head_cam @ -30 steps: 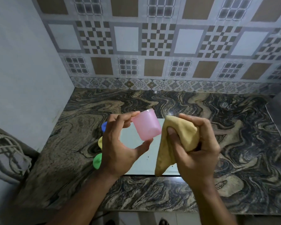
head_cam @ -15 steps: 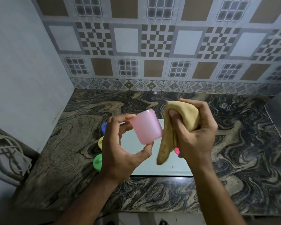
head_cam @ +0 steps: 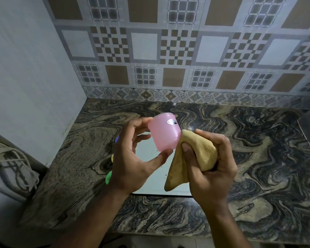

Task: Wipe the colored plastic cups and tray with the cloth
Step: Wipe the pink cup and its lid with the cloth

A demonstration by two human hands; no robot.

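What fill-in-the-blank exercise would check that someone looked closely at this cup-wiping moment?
1. The left hand holds a cup coloured ____.
2. The right hand grips a yellowish ____.
3. Under both hands, a pale tray lies on the patterned ____.
4. The cloth touches the cup on its ____ wall.

Missing words: pink; cloth; counter; outer

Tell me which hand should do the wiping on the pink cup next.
The right hand. It already grips the yellow cloth, bunched against the pink cup. The left hand is busy pinching the cup between thumb and fingers, so it should just steady it.
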